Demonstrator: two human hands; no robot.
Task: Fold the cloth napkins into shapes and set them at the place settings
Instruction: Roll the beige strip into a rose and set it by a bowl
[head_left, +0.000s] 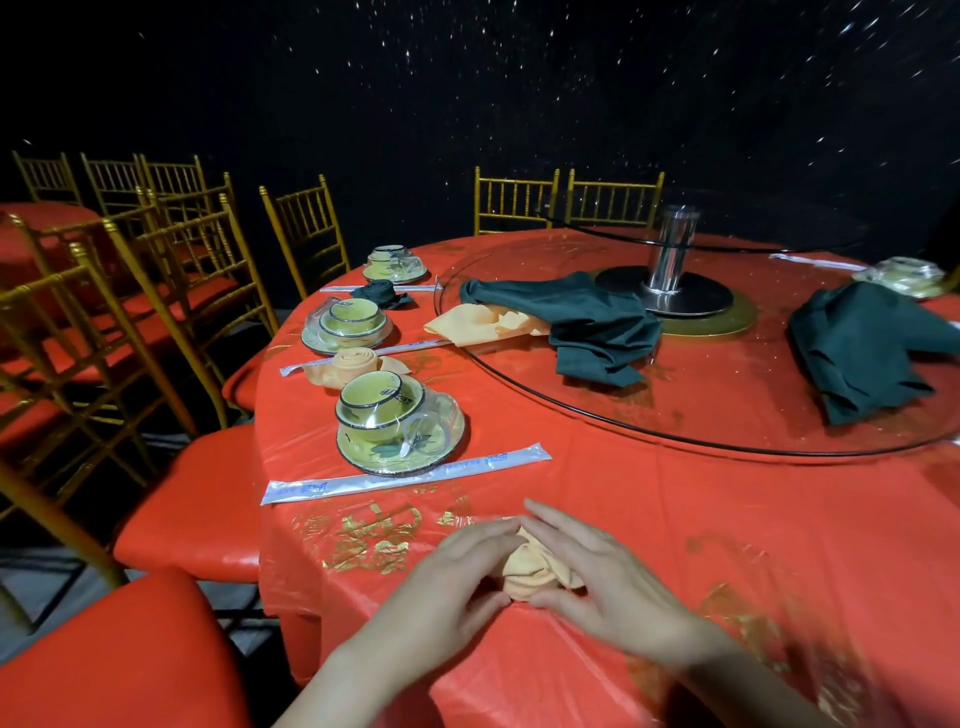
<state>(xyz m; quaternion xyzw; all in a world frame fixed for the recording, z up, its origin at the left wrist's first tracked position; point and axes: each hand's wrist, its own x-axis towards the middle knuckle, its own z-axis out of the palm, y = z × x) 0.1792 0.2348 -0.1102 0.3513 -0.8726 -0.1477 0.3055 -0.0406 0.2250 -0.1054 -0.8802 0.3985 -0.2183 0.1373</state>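
A rolled orange napkin (530, 569) stands on the red tablecloth (675, 519) near the front edge. My left hand (457, 571) cups its left side and my right hand (592, 566) its right side, fingers meeting over the top. Much of the roll is hidden between my palms. A finished orange rosette napkin (358, 364) sits between two wrapped bowl sets, and a dark green rosette (382, 293) lies farther back. Loose orange napkins (483, 322) and dark green napkins (582, 322) lie on the glass turntable (727, 415).
Three shrink-wrapped bowl-and-saucer sets stand along the left edge, the nearest (395, 426) beside wrapped chopsticks (405, 475). Another green napkin pile (862, 348) lies at the right. A steel post (670, 254) rises from the turntable. Gold chairs with red seats (187, 514) ring the table.
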